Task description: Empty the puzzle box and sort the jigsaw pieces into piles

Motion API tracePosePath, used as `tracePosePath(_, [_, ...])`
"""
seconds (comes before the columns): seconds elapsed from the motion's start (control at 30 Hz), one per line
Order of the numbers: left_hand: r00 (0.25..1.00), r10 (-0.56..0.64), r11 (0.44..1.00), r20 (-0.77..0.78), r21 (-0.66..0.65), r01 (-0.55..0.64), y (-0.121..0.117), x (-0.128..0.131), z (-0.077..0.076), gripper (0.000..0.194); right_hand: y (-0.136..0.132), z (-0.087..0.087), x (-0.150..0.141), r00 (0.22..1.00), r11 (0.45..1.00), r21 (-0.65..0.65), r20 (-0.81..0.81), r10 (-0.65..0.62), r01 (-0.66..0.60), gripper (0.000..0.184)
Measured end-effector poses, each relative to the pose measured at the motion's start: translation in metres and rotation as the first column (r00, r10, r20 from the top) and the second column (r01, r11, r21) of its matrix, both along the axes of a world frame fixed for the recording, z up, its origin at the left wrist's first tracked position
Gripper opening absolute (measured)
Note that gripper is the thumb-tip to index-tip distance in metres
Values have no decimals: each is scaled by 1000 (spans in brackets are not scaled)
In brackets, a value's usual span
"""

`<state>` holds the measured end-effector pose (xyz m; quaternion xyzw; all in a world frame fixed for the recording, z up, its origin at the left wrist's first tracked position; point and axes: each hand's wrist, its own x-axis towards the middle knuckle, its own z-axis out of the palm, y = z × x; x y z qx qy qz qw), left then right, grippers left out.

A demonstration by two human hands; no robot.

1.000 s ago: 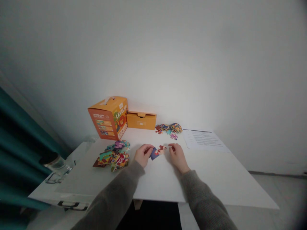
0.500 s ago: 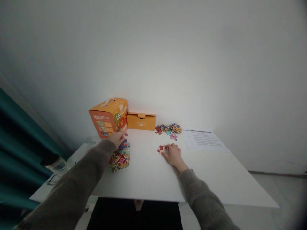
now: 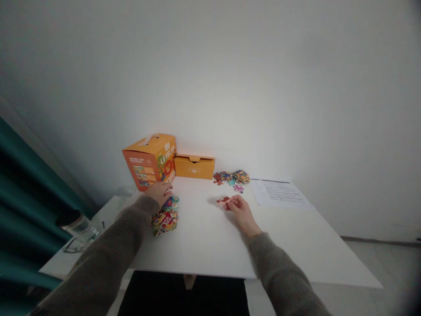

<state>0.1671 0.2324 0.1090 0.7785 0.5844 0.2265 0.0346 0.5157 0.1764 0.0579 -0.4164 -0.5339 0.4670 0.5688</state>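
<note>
My left hand [image 3: 159, 193] is over the near-left pile of puzzle pieces [image 3: 165, 221], fingers slightly apart and reaching across its back edge. The sleeve and hand hide the pile's left part. A purple and blue piece shows just below the fingertips. To the right, my right hand [image 3: 240, 210] pinches a red and cream puzzle piece [image 3: 224, 200] between thumb and fingers. The piece is tilted a little above the white table, its shadow to the left; whether it is one piece or two joined, I cannot tell.
An orange puzzle box [image 3: 148, 162] and a smaller orange box [image 3: 194, 167] stand against the wall. Another heap of pieces [image 3: 241, 177] lies at the back, with a pink piece [image 3: 238, 188] before it. Printed paper [image 3: 281, 193] lies right; a dark-lidded glass jar [image 3: 79, 226] left.
My left hand has gone from the table's middle to the left pile, and the purple piece has left the middle with it. My right hand has lifted the red and cream piece.
</note>
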Motion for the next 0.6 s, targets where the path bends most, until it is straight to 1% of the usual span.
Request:
tracePosePath(0.07, [992, -56, 998, 110, 9, 55, -13, 24, 2, 18, -4, 4, -1, 999, 997, 79, 40, 6, -10, 25])
tracePosePath(0.13, [958, -154, 988, 242, 45, 148, -30, 56, 2, 21, -7, 5, -2, 993, 987, 157, 122, 7, -26, 20])
tracePosePath(0.17, [934, -223, 975, 280, 71, 212, -39, 74, 0, 22, -9, 6, -3, 986, 982, 186, 164, 2, -33, 17])
tracePosePath(0.2, [909, -301, 954, 289, 94, 286, -48, 91, -2, 24, -11, 6, -3, 979, 977, 209, 202, -2, -41, 14])
tracePosePath(0.23, [890, -351, 937, 291, 112, 332, -55, 107, -5, 29, -13, 5, -3, 972, 972, 229, 234, -4, -51, 12])
tracePosePath(0.3, [869, -413, 911, 275, 130, 392, -65, 133, -13, 38, -16, 4, -4, 960, 963, 257, 280, 3, -78, 7])
tracePosePath(0.33, [863, -421, 907, 279, 134, 399, -67, 143, -18, 35, -16, 4, -4, 953, 961, 260, 303, 8, -90, 6])
tracePosePath(0.4, [847, -405, 914, 345, 113, 391, -65, 158, -30, 14, -16, 2, -3, 939, 967, 239, 345, 0, -87, 6])
tracePosePath(0.43, [828, -380, 921, 413, 81, 382, -61, 163, -35, 10, -15, 2, -3, 938, 973, 222, 346, -20, -61, 9])
tracePosePath(0.47, [795, -340, 927, 502, 38, 373, -57, 167, -41, 16, -13, 2, -3, 943, 978, 205, 330, -49, -21, 13])
tracePosePath(0.53, [689, -218, 927, 691, -75, 369, -48, 173, -51, 26, -11, 0, -4, 959, 984, 170, 269, -94, 49, 27])
tracePosePath(0.6, [575, -95, 897, 813, -181, 404, -41, 177, -58, 31, -8, -2, -6, 967, 991, 125, 243, -70, 40, 34])
